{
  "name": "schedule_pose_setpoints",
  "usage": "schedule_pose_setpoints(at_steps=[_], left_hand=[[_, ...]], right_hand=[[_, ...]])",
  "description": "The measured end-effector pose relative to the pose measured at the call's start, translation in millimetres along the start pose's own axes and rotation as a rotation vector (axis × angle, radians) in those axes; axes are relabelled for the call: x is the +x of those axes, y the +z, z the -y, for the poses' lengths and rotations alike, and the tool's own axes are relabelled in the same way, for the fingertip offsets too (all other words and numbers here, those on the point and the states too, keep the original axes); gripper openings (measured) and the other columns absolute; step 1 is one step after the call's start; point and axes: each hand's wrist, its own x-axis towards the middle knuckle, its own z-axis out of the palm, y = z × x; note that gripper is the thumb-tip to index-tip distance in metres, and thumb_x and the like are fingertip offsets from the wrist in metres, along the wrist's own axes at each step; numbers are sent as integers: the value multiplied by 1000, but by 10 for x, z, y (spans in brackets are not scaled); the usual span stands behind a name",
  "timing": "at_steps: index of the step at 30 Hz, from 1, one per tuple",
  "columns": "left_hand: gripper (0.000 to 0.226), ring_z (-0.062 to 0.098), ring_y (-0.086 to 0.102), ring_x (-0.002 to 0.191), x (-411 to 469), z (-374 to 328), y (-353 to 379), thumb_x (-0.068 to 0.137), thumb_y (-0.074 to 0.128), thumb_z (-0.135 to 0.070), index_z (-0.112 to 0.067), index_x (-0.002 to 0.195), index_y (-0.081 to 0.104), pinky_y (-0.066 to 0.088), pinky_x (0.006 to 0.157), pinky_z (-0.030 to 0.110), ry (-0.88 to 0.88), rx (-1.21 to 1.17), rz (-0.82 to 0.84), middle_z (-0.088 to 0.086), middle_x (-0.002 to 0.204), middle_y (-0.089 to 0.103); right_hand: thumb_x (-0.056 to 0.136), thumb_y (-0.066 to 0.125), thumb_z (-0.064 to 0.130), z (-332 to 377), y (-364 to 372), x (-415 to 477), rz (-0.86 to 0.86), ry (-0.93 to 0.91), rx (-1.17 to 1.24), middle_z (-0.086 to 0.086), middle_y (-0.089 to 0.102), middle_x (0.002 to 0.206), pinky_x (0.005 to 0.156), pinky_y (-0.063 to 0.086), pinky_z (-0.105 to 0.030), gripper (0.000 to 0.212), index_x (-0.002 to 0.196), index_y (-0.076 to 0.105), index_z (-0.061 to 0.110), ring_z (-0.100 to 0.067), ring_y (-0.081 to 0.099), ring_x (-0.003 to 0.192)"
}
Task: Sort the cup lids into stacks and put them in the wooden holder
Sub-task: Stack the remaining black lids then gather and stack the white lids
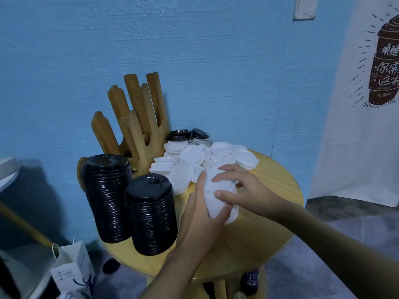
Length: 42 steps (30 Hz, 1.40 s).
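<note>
Painted blue wall [194, 50] behind, round wooden table [276, 175] at centre. Lower left: paper bag [73, 268] on floor. Left of centre: two tall black lid stacks [108, 197] upright on tabletop, wooden holder [138, 117] just behind, no lids visible in slots. Centre: loose white lids [207, 156] heaped toward table's far edge. Just below heap: white lid stack [212, 205], tilted, gripped between left hand [200, 214], curled round near side, and right hand [244, 188], fingers and thumb bent over top. Far right: printed banner [367, 104]. Likely handling: very light, thin plastic, slick, flexible rims; nested lids apt to slide apart. Best held round sides with one palm under base, kept straight during transfer to holder.
</note>
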Motion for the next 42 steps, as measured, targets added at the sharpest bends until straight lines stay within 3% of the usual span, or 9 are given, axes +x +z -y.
schedule_pose_setpoints(at_steps=[3,7,12,20,25,28,33,36,42], left_hand=[[68,4,46,117,-1,25,5,87,66,-55,-53,141,24,41,88,24,10,24,-4,-17,132,43],[66,8,46,112,-3,21,19,86,67,-52,-53,137,27,43,92,29,-27,42,-30,-17,123,41],[66,5,41,112,4,5,21,87,68,-47,-49,139,28,35,87,23,-29,37,-58,-15,128,39],[65,9,45,112,-6,-9,8,88,67,-47,-49,139,28,39,86,27,-31,43,-59,-12,130,40],[65,13,48,111,-11,-15,18,87,68,-48,-50,138,27,42,87,28,-35,52,-69,-11,128,40],[65,9,43,110,-6,-18,20,88,68,-47,-47,140,28,36,86,25,-28,50,-69,-12,127,38],[66,8,42,111,-7,-11,15,89,67,-47,-47,141,27,36,87,24,-20,55,-66,-11,129,38],[66,12,45,115,-8,-4,10,90,66,-48,-48,142,26,40,90,27,-31,54,-65,-10,132,39],[66,16,49,117,-11,0,6,89,66,-50,-51,139,24,47,96,35,-31,52,-65,-7,136,41]], right_hand=[[89,65,41,-75,11,15,-33,17,84,24,51,127,96,37,-12,24,113,63,40,9,44,121],[104,40,26,-342,2,17,-283,125,135,14,60,125,103,41,-24,29,125,59,22,5,52,112],[102,40,25,-663,29,58,-86,221,-216,7,49,143,113,27,-33,38,139,49,24,-13,37,135],[94,57,25,-682,6,50,-119,219,-390,10,59,126,103,34,-36,31,125,60,29,-17,41,124],[93,59,24,-672,-62,-35,-133,219,-440,10,60,111,93,36,-35,12,97,66,32,-15,43,114],[93,57,20,-625,-125,-74,-206,211,-364,10,62,103,92,36,-35,13,87,62,31,-12,47,106],[95,54,8,-502,-300,-112,-470,213,158,4,57,77,67,41,-18,10,91,62,12,-11,49,72],[96,53,11,-506,-353,-107,-542,338,409,-4,61,80,67,44,-32,10,95,61,16,-17,50,70],[98,44,8,-605,-353,-159,-380,475,199,-3,62,89,73,42,-28,22,100,65,14,-13,53,77]])
